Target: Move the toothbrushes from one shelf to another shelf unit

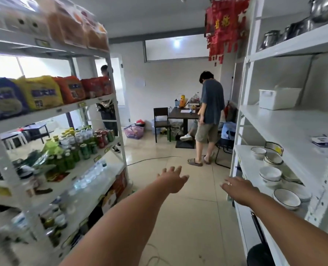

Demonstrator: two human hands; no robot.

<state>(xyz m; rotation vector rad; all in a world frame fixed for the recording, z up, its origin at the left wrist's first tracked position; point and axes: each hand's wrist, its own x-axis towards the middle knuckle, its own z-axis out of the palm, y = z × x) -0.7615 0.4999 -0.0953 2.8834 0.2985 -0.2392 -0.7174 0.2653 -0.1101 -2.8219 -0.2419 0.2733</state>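
Observation:
Both my arms reach forward down the aisle between two white shelf units. My left hand is open, fingers spread, holding nothing, over the tiled floor. My right hand is also open and holds nothing, close to the front edge of the right shelf unit. The left shelf unit carries food and drinks. I see no toothbrushes; a flat blue and white package lies on the right unit's middle shelf, contents unclear.
The right unit holds white bowls, a white bin and metal pots. A person stands ahead by a dark table and chair. A pink basket and a cable lie on the floor.

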